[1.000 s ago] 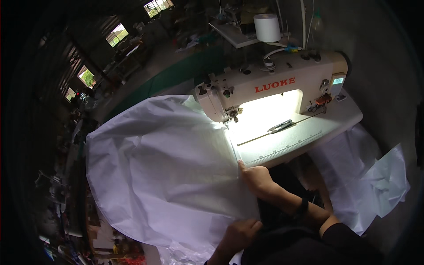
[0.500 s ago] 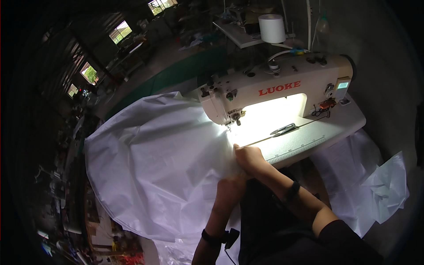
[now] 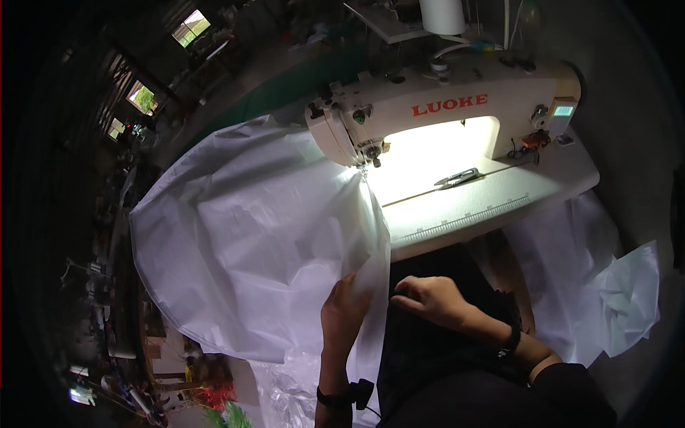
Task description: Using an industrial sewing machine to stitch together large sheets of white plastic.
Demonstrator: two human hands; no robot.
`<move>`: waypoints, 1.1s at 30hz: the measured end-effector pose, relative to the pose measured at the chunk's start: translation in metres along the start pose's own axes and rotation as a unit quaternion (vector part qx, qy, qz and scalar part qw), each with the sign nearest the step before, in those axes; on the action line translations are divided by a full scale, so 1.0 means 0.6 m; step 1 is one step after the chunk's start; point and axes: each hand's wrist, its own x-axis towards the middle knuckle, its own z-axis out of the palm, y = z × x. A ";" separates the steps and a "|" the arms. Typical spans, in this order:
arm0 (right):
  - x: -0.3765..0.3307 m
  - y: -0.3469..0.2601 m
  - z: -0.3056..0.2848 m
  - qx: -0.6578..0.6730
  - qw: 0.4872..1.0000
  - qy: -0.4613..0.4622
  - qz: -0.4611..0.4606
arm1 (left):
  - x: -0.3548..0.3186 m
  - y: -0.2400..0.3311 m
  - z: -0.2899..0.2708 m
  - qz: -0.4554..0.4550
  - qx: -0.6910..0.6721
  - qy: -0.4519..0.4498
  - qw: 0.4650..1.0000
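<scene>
A large white sheet of thin, shiny fabric (image 3: 235,228) spreads left of the sewing machine (image 3: 457,93), its right edge running from under the lit needle area down toward my lap. My left hand (image 3: 344,314) is closed on the sheet near that edge, with the fingertips slightly blurred. Just right of the edge, above my dark lap, my right hand (image 3: 439,301) has its fingers curled with thumb and forefinger close together. Whether it pinches anything is too small to tell. Small thread snips (image 3: 457,178) lie on the machine bed (image 3: 499,196).
A white thread cone (image 3: 442,16) stands behind the machine. More white fabric (image 3: 571,285) hangs at the right, below the bed. At the lower left are crinkled clear plastic (image 3: 285,392) and a red tangle (image 3: 217,396). Windows (image 3: 191,28) show at the far left.
My right hand has come away from the sheet's edge by the machine bed, back and right over my lap. My left hand has shifted slightly left. The view has tilted downward.
</scene>
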 end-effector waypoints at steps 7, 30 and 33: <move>-0.020 0.024 0.064 0.160 0.982 -0.086 -0.051 | -0.011 -0.014 0.011 -0.074 -0.064 0.022 0.995; -0.049 -0.039 -0.089 -0.119 0.961 0.226 -0.110 | -0.028 0.029 -0.002 -0.190 -0.231 0.094 0.950; -0.020 -0.052 -0.047 -0.116 0.980 0.138 -0.083 | -0.031 0.038 0.017 -0.164 -0.269 0.078 0.946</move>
